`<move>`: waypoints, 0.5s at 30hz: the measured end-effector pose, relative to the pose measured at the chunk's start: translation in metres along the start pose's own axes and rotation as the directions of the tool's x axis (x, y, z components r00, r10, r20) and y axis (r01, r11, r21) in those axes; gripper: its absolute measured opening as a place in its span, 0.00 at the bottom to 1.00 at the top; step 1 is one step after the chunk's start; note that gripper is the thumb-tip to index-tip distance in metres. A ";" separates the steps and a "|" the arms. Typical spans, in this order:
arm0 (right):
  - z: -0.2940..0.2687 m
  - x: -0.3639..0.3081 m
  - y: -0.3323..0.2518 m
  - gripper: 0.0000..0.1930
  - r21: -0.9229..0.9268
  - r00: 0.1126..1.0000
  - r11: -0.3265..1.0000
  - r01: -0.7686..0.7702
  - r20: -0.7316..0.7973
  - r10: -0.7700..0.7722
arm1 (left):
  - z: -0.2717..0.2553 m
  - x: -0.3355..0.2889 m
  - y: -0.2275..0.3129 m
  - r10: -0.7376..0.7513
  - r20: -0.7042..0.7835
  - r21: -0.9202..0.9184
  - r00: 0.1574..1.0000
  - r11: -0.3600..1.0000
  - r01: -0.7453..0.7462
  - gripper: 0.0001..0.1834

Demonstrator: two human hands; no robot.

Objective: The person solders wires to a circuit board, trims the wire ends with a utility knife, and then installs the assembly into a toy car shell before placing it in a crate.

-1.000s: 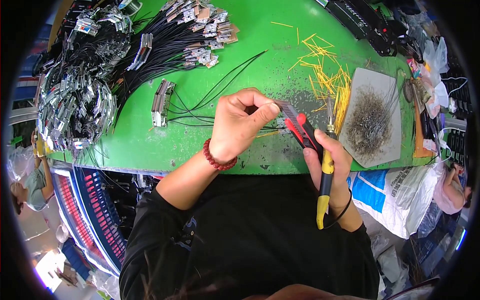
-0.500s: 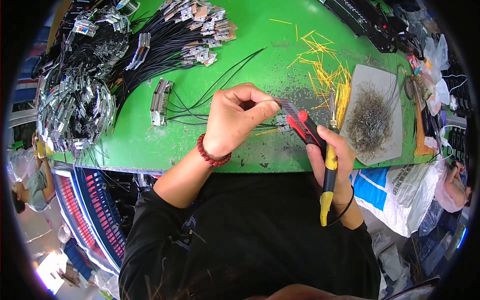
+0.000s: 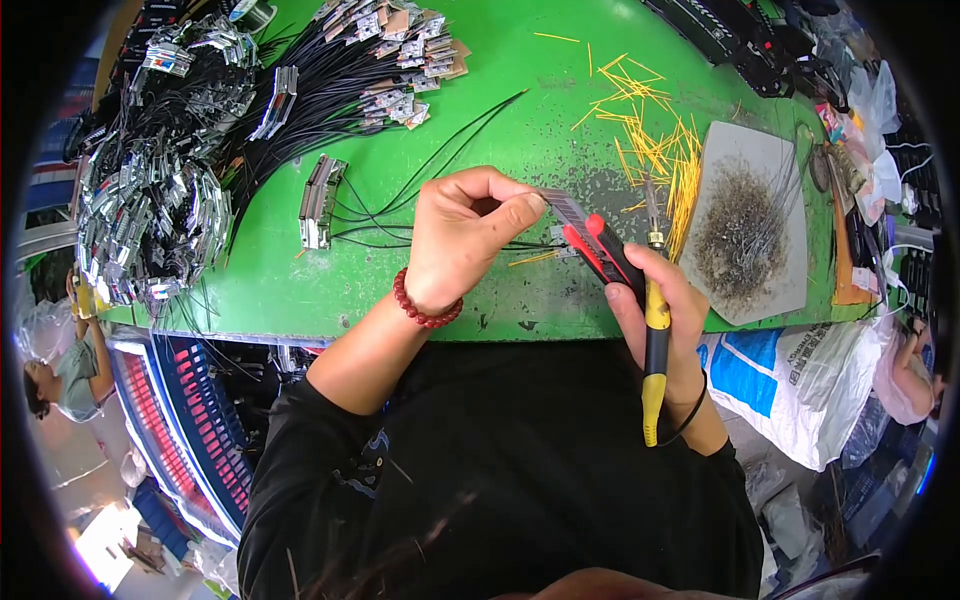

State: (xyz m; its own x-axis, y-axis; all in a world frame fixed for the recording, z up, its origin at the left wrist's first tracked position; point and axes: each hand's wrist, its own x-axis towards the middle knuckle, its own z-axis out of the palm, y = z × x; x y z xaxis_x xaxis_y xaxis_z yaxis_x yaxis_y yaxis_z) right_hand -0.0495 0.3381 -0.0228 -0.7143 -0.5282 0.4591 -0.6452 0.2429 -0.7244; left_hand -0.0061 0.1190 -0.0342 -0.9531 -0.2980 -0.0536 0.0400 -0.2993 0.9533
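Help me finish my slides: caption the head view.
Right hand holding a knife and soldering iron, left fingers at the blade.

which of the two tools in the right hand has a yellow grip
The pen-shaped tool, yellow and black, with a slim tip. The right hand's other tool, a red and black knife, shows no yellow; its flat blade points toward the left hand.

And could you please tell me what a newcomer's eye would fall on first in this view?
Probably the red-and-black utility knife near the middle, its blade pointing up to the fingertips of the left hand, while the right hand holds it alongside a yellow-and-black soldering iron. Next might come the loose yellow strands on the green table, beside a grey slab, then the tangled heap of shiny metal pieces at far left.
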 end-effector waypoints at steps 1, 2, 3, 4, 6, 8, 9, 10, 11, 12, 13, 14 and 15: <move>0.000 0.000 0.000 0.21 -0.001 1.000 1.000 0.012 -0.013 -0.012 | 0.000 0.000 0.000 0.010 -0.002 0.006 1.000 1.000 -0.010 0.02; -0.001 -0.002 0.000 0.21 -0.001 1.000 1.000 0.012 -0.013 -0.012 | 0.000 0.000 0.000 0.010 -0.002 0.006 1.000 1.000 -0.010 0.02; -0.004 -0.005 0.000 0.20 -0.034 0.999 0.999 -0.020 0.032 0.021 | 0.000 0.000 0.000 0.024 -0.001 0.031 1.000 0.999 -0.024 0.02; -0.006 -0.007 0.000 0.19 -0.068 0.995 0.996 -0.051 0.077 0.056 | 0.000 0.000 0.001 0.037 0.001 0.057 0.999 0.998 -0.037 0.02; -0.008 -0.007 -0.001 0.19 -0.080 0.994 0.995 -0.057 0.083 0.064 | 0.001 0.000 0.004 0.026 0.003 0.061 1.000 0.998 -0.026 0.02; -0.008 -0.007 0.000 0.19 -0.091 0.993 0.994 -0.062 0.091 0.070 | 0.002 0.001 0.006 0.016 0.003 0.065 1.000 0.998 -0.016 0.02; -0.007 -0.007 0.000 0.18 -0.090 0.996 0.995 -0.037 0.082 0.044 | 0.002 0.001 0.006 0.017 0.001 0.058 1.000 0.998 -0.017 0.02; -0.006 -0.006 0.001 0.18 -0.088 0.997 0.996 -0.012 0.072 0.018 | 0.002 0.001 0.006 0.018 -0.001 0.050 1.000 0.999 -0.018 0.02; -0.005 -0.006 0.002 0.18 -0.090 0.997 0.996 -0.013 0.072 0.020 | 0.003 0.001 0.005 0.017 0.000 0.049 1.000 0.999 -0.017 0.02; -0.002 -0.005 0.003 0.20 -0.075 1.000 0.997 0.009 0.023 -0.007 | 0.003 0.001 0.005 0.020 0.000 0.053 1.000 0.998 -0.020 0.02; -0.001 -0.004 0.004 0.21 -0.062 0.999 0.998 0.032 -0.026 -0.033 | 0.003 0.001 0.005 0.024 0.001 0.057 1.000 0.998 -0.024 0.03; 0.000 -0.004 0.004 0.21 -0.061 0.999 0.998 0.031 -0.025 -0.032 | 0.003 0.001 0.004 0.023 0.000 0.057 1.000 0.998 -0.023 0.03; 0.000 -0.004 0.004 0.21 -0.058 0.999 0.998 0.030 -0.026 -0.031 | 0.003 0.001 0.004 0.022 0.001 0.047 1.000 0.999 -0.022 0.03</move>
State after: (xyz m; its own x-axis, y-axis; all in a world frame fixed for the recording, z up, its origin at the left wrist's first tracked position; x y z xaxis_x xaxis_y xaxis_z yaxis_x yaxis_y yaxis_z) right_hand -0.0490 0.3412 -0.0275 -0.7006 -0.5138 0.4951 -0.6809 0.2740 -0.6791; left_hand -0.0077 0.1202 -0.0291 -0.9522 -0.3038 -0.0320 0.0470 -0.2492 0.9673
